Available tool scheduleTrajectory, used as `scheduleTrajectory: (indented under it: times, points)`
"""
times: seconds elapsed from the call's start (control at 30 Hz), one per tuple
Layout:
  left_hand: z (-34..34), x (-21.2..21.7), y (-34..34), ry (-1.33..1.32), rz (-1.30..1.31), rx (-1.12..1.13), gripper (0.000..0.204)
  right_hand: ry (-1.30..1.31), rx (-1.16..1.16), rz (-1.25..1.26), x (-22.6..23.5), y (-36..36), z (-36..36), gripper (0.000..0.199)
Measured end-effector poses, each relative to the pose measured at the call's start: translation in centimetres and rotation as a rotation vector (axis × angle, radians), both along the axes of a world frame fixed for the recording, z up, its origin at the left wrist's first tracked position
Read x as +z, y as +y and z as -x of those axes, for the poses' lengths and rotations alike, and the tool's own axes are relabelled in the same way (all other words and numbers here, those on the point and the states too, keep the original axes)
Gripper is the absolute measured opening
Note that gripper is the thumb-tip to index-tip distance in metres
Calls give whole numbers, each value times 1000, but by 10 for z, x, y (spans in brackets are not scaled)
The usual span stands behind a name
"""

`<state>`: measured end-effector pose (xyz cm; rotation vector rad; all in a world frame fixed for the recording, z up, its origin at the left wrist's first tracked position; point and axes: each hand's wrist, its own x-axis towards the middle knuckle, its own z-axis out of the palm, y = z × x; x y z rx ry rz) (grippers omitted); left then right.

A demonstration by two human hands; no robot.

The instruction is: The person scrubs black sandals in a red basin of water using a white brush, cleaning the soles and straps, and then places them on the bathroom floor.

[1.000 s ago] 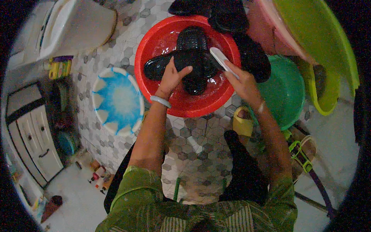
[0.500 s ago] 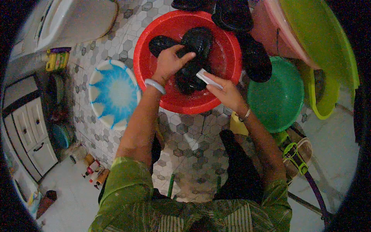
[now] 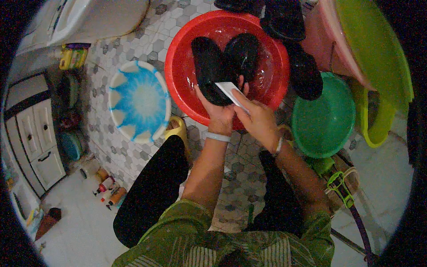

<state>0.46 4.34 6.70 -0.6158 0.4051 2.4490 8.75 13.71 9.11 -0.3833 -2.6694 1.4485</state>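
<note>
A black slipper [image 3: 207,60] is held over the red basin [image 3: 172,84], its near end resting in my left hand [image 3: 218,111]. The fingers of that hand curl round it from below. My right hand [image 3: 260,122] grips a white flat bar [image 3: 231,94], a scrubber by its shape, and lays it against the slipper's near end; its underside is hidden. A second black slipper [image 3: 243,51] lies in the basin just to the right, in shallow water.
More black footwear [image 3: 306,73] stands beyond and right of the basin. A green basin [image 3: 322,120] sits at the right, a blue-and-white basin [image 3: 141,102] at the left. Pink and lime tubs [image 3: 373,49] lean at the far right. Bottles [image 3: 109,191] stand lower left.
My left hand has moved from above the slippers to beneath one, turning and lifting its near end. My right hand keeps the white bar and now touches it to that slipper.
</note>
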Motion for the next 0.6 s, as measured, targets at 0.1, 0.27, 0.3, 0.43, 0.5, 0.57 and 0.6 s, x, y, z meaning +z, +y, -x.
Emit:
scheduleTrajectory:
  times: [0.1, 0.27, 0.3, 0.43, 0.5, 0.57, 0.6]
  points:
    - [-1, 1, -3, 29, 108, -46, 76, -72, 17, -28, -3, 10, -6, 44]
    - [6, -7, 16, 28, 257, -52, 59, -105, -171, 189, -8, -1, 16, 37]
    - [8, -9, 9, 22, 182, -80, 58, -117, -125, 218, -5, -4, 13, 36]
    - [3, -19, -4, 9, 83, -43, 66, -110, -39, 78, -7, 3, -9, 41]
    - [2, -13, 3, -39, 179, 55, 72, -175, -30, -60, -6, 5, 2, 37]
    - [-1, -31, 4, 19, 85, -29, 72, -183, -50, -67, -9, -10, 15, 38]
    - [2, -29, 4, 58, 46, -60, 72, -176, -50, -63, -10, -19, 23, 39]
